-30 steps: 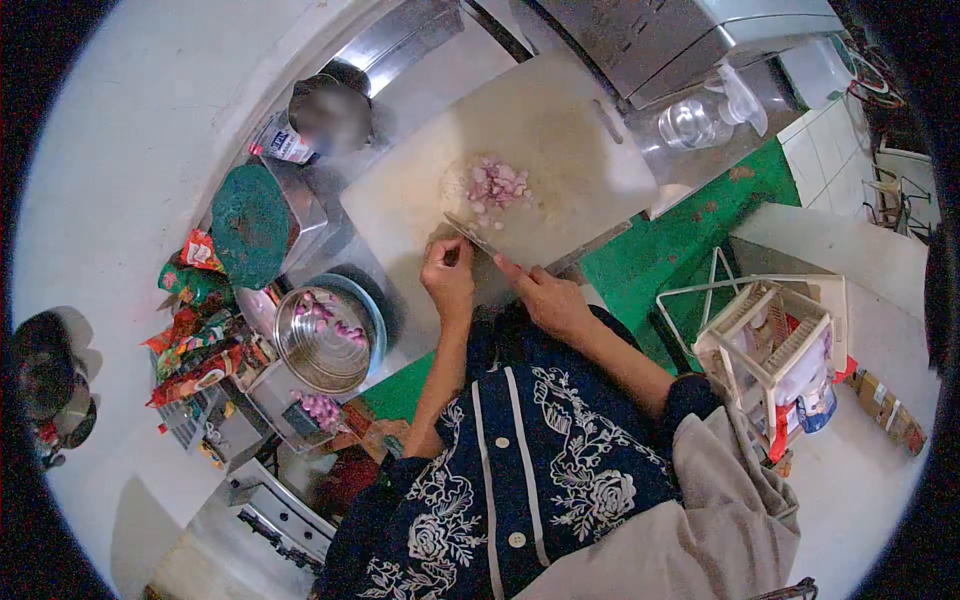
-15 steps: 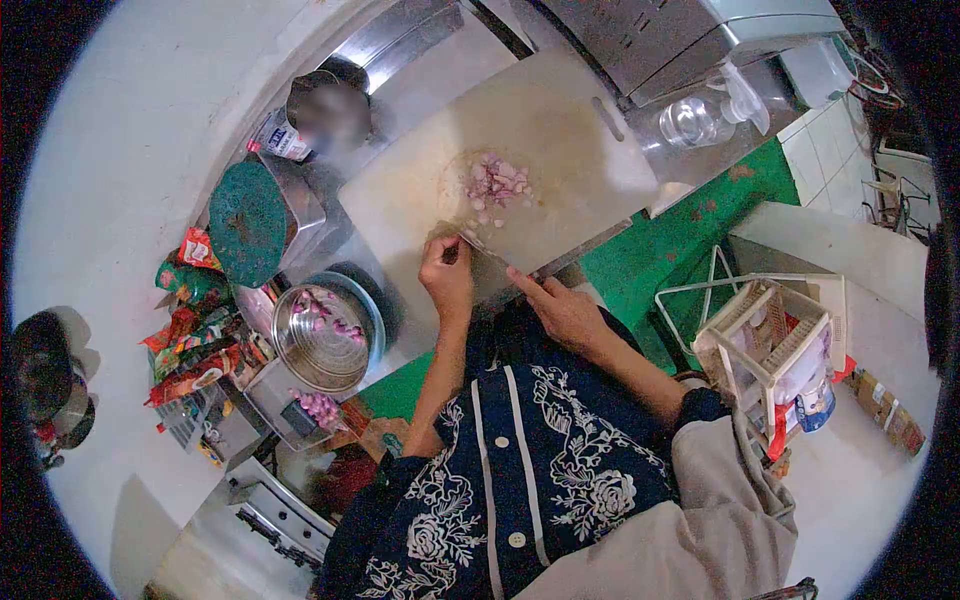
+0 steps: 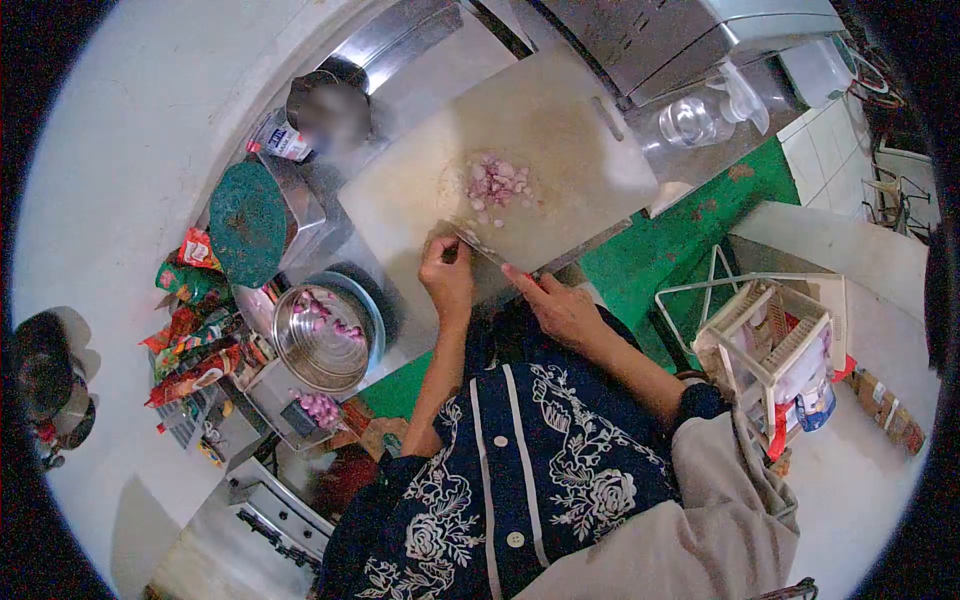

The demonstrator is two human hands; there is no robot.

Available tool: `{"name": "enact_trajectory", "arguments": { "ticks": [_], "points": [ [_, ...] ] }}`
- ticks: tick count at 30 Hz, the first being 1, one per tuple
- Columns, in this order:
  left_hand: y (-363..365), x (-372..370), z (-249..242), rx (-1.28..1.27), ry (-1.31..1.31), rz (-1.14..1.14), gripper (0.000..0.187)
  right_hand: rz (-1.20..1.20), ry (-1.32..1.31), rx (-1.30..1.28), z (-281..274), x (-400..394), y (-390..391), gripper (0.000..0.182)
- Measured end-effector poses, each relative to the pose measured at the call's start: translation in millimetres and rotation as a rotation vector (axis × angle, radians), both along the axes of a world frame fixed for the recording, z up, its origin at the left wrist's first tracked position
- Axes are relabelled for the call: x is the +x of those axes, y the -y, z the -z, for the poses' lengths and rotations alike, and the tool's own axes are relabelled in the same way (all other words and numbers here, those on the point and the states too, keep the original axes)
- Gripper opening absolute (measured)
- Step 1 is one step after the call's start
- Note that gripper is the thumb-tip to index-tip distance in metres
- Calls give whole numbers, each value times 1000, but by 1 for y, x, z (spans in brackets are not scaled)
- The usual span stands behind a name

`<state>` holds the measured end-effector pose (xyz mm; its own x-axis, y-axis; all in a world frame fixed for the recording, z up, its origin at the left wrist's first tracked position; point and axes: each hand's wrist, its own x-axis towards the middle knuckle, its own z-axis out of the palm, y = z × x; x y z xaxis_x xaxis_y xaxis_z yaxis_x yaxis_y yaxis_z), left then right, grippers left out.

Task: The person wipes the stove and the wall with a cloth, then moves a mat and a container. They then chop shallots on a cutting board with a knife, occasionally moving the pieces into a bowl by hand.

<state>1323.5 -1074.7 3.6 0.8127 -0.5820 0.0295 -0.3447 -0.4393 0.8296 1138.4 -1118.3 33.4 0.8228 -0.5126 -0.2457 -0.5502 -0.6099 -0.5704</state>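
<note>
My right hand (image 3: 565, 312) grips a knife (image 3: 482, 247), its index finger stretched along the top of the blade. The blade slants over the near edge of a white cutting board (image 3: 590, 165). Curled tight beside the blade's tip is my left hand (image 3: 447, 277); whatever its fingers hold is hidden. Small pale pieces show along the blade near those fingers. Beyond the knife, a small heap of sliced shallots (image 3: 497, 183) lies on the board, with a few loose slices on its near side.
Left of the board, a steel bowl (image 3: 318, 378) holds some peeled shallots. More shallots (image 3: 318, 408) sit in a tray below it. Food packets (image 3: 195, 365) and a green-topped container (image 3: 247, 223) stand further left. A clear spray bottle (image 3: 697, 120) is at the right; a white rack (image 3: 765, 340) stands lower right.
The knife blade and my right index finger have shifted very slightly. My left hand stays curled in the same place, and the shallot heap looks unchanged.
</note>
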Motion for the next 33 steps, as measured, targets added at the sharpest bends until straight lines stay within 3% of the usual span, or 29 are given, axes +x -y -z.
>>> {"name": "enact_trajectory", "arguments": {
  "ticks": [4,10,13,19,22,28,33],
  "points": [
    [0,-1,-2,15,-43,-19,7,18,-13,127,-1,4,3,67],
    [0,-1,0,-61,-67,4,7,6,-83,78,4,20,9,70],
    [-2,2,-1,73,-108,2,8,9,-58,75,9,23,8,70],
    [0,0,-1,-25,-85,-10,9,12,-78,101,5,21,10,70],
    [1,-1,-4,0,-64,-21,8,45,64,62,9,7,7,67],
    [0,0,1,-8,-51,-5,12,30,-112,196,6,-13,6,65],
    [-2,3,10,-31,-74,1,14,109,101,186,14,0,9,61]
  ]
}}
